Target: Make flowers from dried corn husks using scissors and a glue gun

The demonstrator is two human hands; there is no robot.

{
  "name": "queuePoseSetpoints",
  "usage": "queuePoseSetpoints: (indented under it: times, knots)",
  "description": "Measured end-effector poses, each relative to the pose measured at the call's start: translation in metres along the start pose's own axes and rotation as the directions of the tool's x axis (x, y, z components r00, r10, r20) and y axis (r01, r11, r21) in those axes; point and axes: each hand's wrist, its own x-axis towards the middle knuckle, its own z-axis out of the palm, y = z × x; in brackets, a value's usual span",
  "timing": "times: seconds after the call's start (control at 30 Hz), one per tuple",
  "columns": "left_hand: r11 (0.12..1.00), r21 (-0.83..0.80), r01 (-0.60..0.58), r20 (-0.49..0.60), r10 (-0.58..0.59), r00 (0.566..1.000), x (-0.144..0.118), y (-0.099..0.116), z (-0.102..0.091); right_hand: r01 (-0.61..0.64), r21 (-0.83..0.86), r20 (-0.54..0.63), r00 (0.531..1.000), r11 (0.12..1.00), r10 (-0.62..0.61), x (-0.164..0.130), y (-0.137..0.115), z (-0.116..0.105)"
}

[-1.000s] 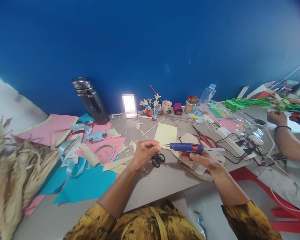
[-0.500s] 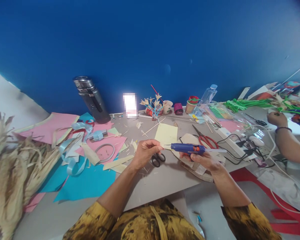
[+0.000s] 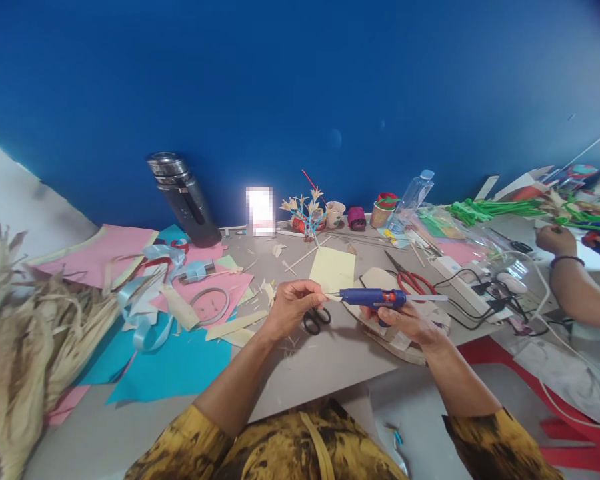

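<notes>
In my right hand [image 3: 411,324] is a blue hot glue gun [image 3: 364,297], lying level with its nozzle to the left and a whitish glue stick [image 3: 427,298] out of its back. My left hand [image 3: 294,305] is closed in a pinch on a small pale strip [image 3: 333,298], likely corn husk, right at the nozzle. Whether the tip touches it is too small to tell. Black-handled scissors [image 3: 316,321] lie under my left fingers, partly hidden. Behind the hands rests a pale yellow paper sheet [image 3: 333,267].
Dried corn husks [image 3: 30,347] and coloured paper [image 3: 173,370] cover the left side. A dark thermos [image 3: 185,200] and husk flowers [image 3: 307,207] stand by the wall. Red-handled pliers [image 3: 415,280], a power strip [image 3: 460,287] with cords and another person's hand [image 3: 556,239] are at right.
The glue gun has shifted slightly left, so its nozzle is closer to my left fingertips. More of the pale strip shows beside the nozzle.
</notes>
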Motion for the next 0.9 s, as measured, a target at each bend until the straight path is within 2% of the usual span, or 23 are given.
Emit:
queuePoseSetpoints:
  times: [0.13, 0.33, 0.5, 0.8, 0.9]
  knots:
    - [1.0, -0.01, -0.01, -0.004, 0.01, 1.0, 0.001, -0.001, 0.0, 0.051, -0.047, 0.049, 0.998, 0.998, -0.049, 0.003, -0.002, -0.001]
    - [0.999, 0.009, -0.041, 0.016, 0.041, 0.999, 0.0, -0.002, -0.002, 0.034, -0.046, -0.013, 0.999, 0.998, -0.035, 0.002, 0.001, 0.001]
    - [0.999, 0.017, -0.045, 0.022, 0.045, 0.999, 0.0, -0.001, -0.003, 0.063, -0.069, 0.007, 0.998, 0.996, -0.063, 0.002, 0.004, -0.002]
    - [1.0, -0.014, 0.023, 0.03, -0.023, 0.999, -0.003, 0.005, 0.003, 0.097, -0.118, 0.02, 0.995, 0.988, -0.096, 0.003, -0.005, 0.003]
    - [0.998, -0.033, 0.049, 0.051, -0.048, 0.998, -0.003, 0.002, 0.001, 0.079, -0.198, -0.036, 0.996, 0.977, -0.087, 0.001, -0.005, 0.002]
